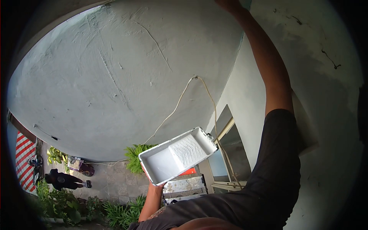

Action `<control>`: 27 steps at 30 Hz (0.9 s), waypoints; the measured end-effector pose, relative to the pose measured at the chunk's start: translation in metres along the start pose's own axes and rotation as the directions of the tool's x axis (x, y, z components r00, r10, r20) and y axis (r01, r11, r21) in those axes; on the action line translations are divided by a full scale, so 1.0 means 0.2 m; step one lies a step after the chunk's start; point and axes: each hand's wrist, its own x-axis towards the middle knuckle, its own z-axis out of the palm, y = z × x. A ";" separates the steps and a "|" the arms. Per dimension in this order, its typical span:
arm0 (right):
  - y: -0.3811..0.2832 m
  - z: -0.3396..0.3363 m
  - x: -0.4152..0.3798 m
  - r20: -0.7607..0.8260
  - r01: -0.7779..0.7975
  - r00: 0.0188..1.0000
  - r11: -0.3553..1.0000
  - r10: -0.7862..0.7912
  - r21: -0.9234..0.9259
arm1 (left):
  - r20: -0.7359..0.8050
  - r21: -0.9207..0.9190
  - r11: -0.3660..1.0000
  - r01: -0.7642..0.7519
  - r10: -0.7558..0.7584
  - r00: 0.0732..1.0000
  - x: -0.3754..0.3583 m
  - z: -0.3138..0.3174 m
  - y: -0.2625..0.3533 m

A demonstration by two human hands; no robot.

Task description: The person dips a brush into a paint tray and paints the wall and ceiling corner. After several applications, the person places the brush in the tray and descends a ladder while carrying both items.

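The left hand [156,188] is gripping a paint roller tray [209,144] from below, its fingers partly hidden, and white paint [163,165] is covering the tray's well and part of its ribbed ramp. The right hand [229,4] is reaching up beside the grey plastered surface [115,69], cut off by the frame, so its grip cannot be told. A pale cord [179,102] is hanging near the tray.

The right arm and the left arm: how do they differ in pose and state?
The right arm stretches to the top edge; the left arm is low, below the paint tray. The left hand supports the tray; the right hand is cut off, its grip unclear. Both forearms are bare.
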 end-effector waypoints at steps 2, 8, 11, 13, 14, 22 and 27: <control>0.00 0.07 -0.17 0.192 0.134 0.976 0.979 -0.103 -0.156 | 0.002 0.002 1.000 0.008 -0.008 1.000 -0.02 -0.01 0.01; -0.07 0.04 -0.29 0.575 -0.197 0.784 0.972 0.233 -0.125 | 0.023 0.030 0.999 0.020 -0.020 1.000 -0.08 -0.03 0.02; 0.04 -0.04 -0.13 0.373 -0.135 0.915 0.988 0.152 -0.073 | 0.036 0.045 0.999 0.008 -0.010 0.999 -0.08 -0.02 0.02; 0.05 -0.12 0.00 0.149 -0.084 0.985 0.996 0.088 -0.034 | 0.047 0.053 0.999 -0.002 -0.001 0.999 -0.07 -0.01 0.01; 0.01 -0.15 0.04 0.046 -0.080 0.995 0.995 0.083 -0.064 | 0.052 0.056 0.998 -0.006 0.003 0.999 -0.06 0.00 0.00; -0.06 0.01 -0.47 0.347 -0.040 0.931 0.979 0.110 -0.201 | 0.082 0.076 0.997 -0.004 -0.002 0.997 -0.07 0.00 0.01; -0.22 0.05 -0.61 0.677 -0.226 0.683 0.961 0.274 -0.162 | 0.084 0.093 0.995 0.038 -0.046 0.995 -0.06 0.00 0.03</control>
